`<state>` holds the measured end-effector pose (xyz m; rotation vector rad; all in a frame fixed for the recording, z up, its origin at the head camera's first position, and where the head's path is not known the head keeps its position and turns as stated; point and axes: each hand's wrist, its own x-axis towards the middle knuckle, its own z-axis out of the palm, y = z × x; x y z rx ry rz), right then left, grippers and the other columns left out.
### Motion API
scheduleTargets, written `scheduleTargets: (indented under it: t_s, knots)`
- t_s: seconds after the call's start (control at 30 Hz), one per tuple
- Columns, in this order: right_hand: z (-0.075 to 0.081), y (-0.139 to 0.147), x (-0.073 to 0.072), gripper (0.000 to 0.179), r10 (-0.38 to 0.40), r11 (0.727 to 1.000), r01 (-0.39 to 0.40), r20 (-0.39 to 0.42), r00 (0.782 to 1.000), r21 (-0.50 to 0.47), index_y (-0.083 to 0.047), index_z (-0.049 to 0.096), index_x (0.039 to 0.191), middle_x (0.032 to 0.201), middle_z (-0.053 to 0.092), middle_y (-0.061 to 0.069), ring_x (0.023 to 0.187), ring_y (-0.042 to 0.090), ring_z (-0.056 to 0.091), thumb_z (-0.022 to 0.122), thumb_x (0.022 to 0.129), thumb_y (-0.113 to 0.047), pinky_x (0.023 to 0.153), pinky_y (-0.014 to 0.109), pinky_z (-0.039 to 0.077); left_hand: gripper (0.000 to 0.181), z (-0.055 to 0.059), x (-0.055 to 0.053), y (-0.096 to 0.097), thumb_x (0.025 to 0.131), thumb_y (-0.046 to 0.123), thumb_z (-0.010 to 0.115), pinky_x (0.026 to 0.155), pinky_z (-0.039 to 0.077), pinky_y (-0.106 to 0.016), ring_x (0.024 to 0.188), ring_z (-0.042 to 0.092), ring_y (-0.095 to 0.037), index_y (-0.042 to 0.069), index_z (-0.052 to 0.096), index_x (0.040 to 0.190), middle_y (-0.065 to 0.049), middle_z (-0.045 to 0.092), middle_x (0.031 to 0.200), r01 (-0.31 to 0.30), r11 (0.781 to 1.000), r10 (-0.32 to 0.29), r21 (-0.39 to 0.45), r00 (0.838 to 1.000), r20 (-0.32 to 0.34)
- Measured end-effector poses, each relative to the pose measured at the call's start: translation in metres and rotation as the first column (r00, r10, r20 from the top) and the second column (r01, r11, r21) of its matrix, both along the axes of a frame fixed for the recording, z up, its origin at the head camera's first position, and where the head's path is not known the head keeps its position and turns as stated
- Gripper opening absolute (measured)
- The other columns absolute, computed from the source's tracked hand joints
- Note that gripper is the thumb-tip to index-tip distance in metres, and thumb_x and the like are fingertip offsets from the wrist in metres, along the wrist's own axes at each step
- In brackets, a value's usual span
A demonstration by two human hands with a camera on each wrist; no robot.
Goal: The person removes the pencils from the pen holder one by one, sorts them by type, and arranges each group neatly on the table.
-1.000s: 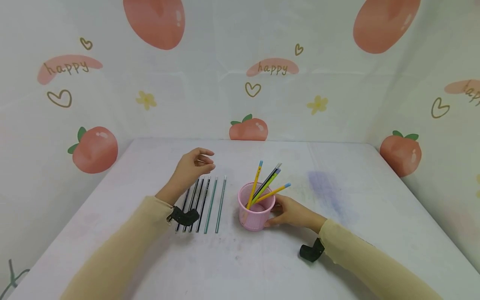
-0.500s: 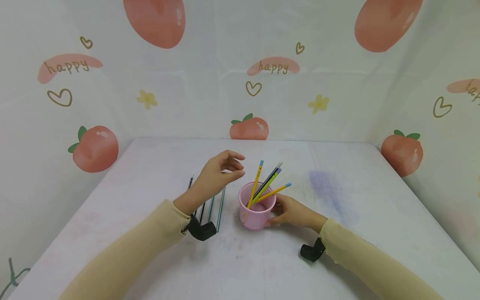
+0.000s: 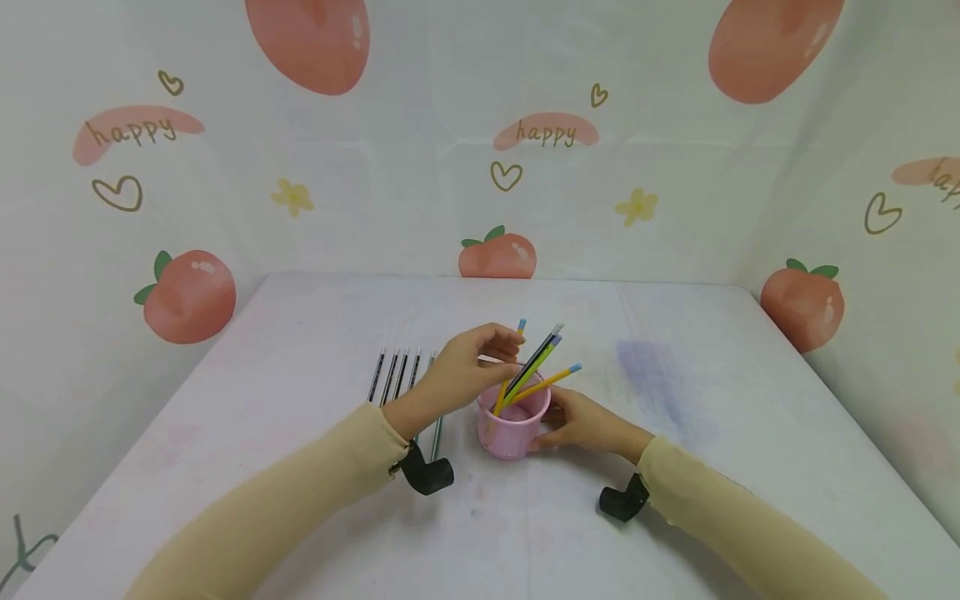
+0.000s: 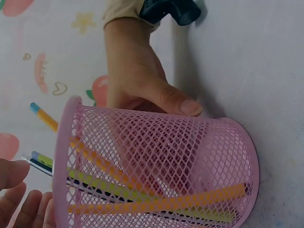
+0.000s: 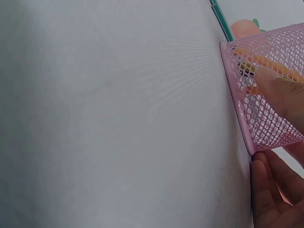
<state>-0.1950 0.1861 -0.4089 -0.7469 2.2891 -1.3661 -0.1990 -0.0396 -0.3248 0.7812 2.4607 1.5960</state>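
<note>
Rightward from before, my left hand (image 3: 472, 365) is at the cup (image 3: 508, 438); whether it pinches the yellow pencil (image 3: 500, 400), I cannot tell. My right hand (image 3: 583, 425) grasps the cup. Work seems partly done: pencil row (image 3: 390, 377) lies left of it, more pencils (image 3: 538, 363) remain inside.

Head view looks forward and down over the surface (image 3: 510, 533); both wrist views, close and sideways, share the mesh cup (image 3: 510, 432).

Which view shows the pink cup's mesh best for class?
The left wrist view: the pink cup is close, its mesh holes distinct, pencils showing through. The head view shows it small, partly covered by the left hand. The right wrist view cuts off its top, and the right thumb covers some mesh.
</note>
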Motion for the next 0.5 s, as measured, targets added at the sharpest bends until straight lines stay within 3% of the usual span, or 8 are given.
scheduleTargets:
  t_s: [0.5]
  knots:
    - [0.001,0.0,0.001,0.074,-0.002,1.0,0.002,-0.008,1.0,0.013,0.003,0.043,0.139,0.134,0.056,0.019,0.121,0.034,0.057,0.081,0.079,-0.017,0.102,0.042,0.048,0.038,-0.004,-0.004,0.016,0.087,0.006,0.069,0.075,0.057,-0.023,0.092,0.065,-0.016,0.007,0.063,0.124,-0.005,0.065,0.101,-0.023,0.99,0.026,-0.14,0.999,0.024]
